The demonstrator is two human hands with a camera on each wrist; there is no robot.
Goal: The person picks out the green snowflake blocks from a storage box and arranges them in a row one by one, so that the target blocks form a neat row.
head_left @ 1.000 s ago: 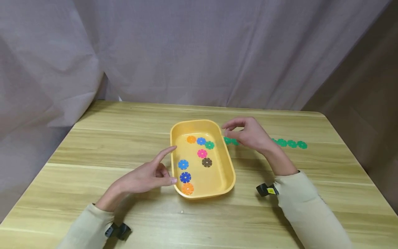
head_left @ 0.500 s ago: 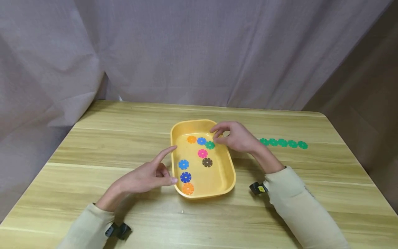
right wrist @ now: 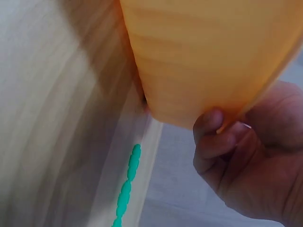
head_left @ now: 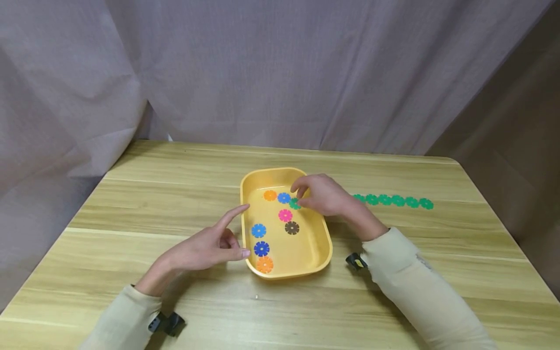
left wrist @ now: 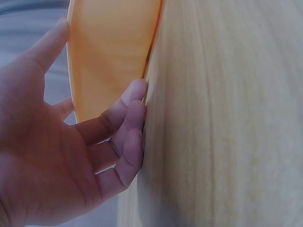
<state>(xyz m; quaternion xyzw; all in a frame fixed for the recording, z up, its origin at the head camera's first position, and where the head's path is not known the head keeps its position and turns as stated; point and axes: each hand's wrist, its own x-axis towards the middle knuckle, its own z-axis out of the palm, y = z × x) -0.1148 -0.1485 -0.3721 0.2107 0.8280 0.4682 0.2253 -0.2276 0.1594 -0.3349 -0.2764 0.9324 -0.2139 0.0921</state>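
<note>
A yellow tray stands on the table, with notched plastic discs lying flat in it: orange, blue, pink, brown and green. My left hand holds the tray's left side, thumb over the rim, index finger stretched to it, other fingers bent against the outer wall. Over the far right rim reaches my right hand, its thumb and index finger apart beside the green disc. In the right wrist view, other fingers of the right hand curl outside the tray wall.
To the right of the tray, a row of several green discs runs across the wooden table, partly hidden by my right arm. A grey curtain hangs behind the table's far edge. A tiny pale speck lies in front of the tray.
My right hand has moved left from beside the tray to over its rim, lowering its fingertips to the green disc. More of the green row now shows. My left hand and the tray stay put.
</note>
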